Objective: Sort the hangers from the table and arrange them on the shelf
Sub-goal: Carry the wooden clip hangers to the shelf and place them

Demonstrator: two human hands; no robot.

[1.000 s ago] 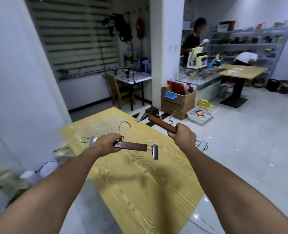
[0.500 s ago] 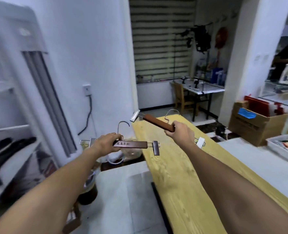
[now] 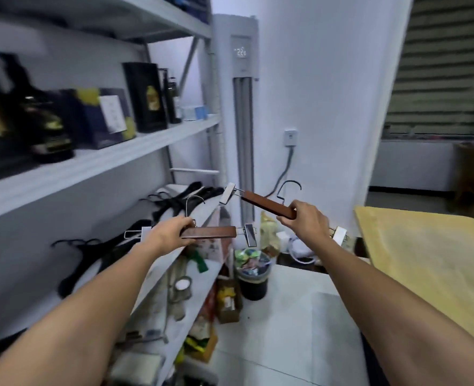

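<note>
The left hand (image 3: 169,234) grips 1 brown wooden clip hanger (image 3: 208,232) beside the grey metal shelf (image 3: 96,160); the right hand (image 3: 308,222) clasps another wooden clip hanger (image 3: 266,204).

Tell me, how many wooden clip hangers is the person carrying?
2. One wooden clip hanger is held level in the left hand beside the shelf; the other slants upward from the right hand. None hidden that I can see.

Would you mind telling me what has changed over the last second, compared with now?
The person has turned left, away from the yellow table, to face the shelf where black hangers lie. Nothing was picked up or released: the left hand and right hand each still hold a wooden clip hanger.
</note>
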